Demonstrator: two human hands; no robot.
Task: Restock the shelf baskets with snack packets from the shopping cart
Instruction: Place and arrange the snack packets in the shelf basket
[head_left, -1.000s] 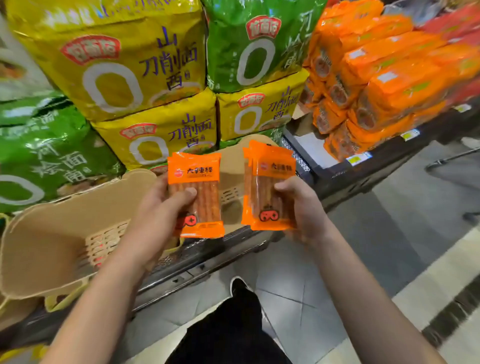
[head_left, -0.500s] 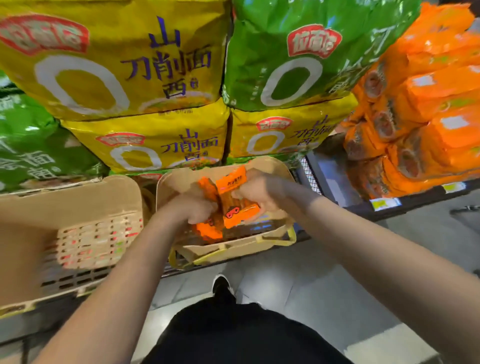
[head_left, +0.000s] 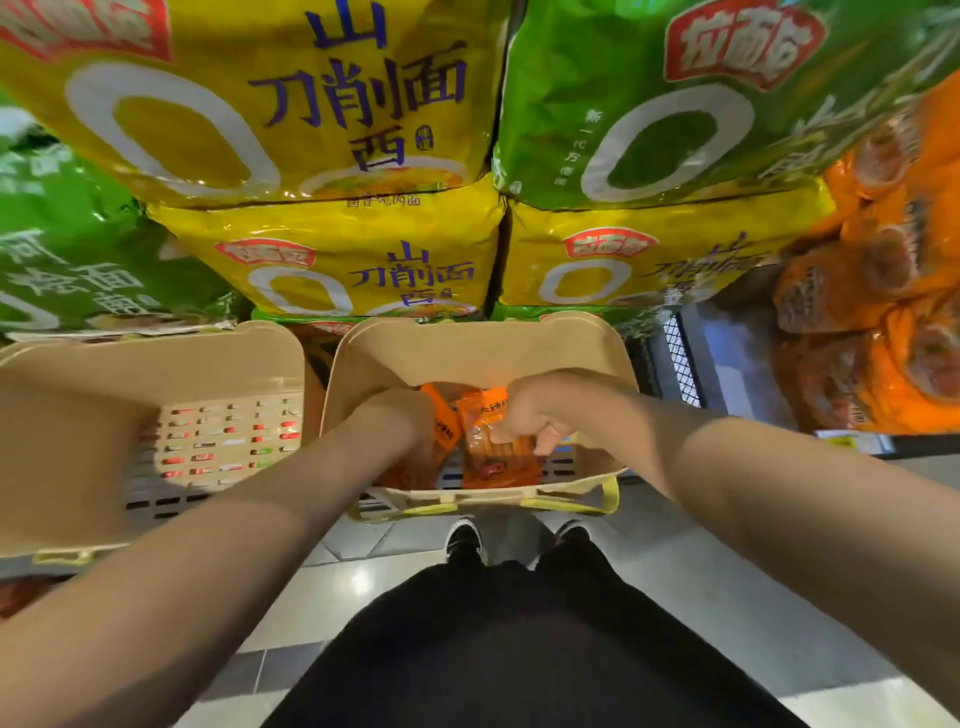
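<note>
Reaching down into the tan basket (head_left: 363, 353) on the shelf, the person has both hands inside it at once. The left hand (head_left: 400, 421) is curled round an orange snack packet (head_left: 445, 428), its grip clamped on it, the packet tilted with its top edge poking up beside the knuckles. The right hand (head_left: 535, 410) pinches a second orange packet (head_left: 493, 457), fingers bent over its upper half; this one stands nearly upright against the basket's slotted front wall. The two packets sit just beside each other in the middle of the basket. A second tan basket (head_left: 156, 358) stands to the left, touching or nearly touching the first; I cannot tell what is in it. Behind both, big yellow noodle bags (head_left: 337, 260) and green noodle bags (head_left: 675, 104) are stacked, with orange bags (head_left: 883, 312) piled off to the right. Below, the person's dark trousers (head_left: 519, 649) and shoes show above a pale tiled floor (head_left: 727, 597).
</note>
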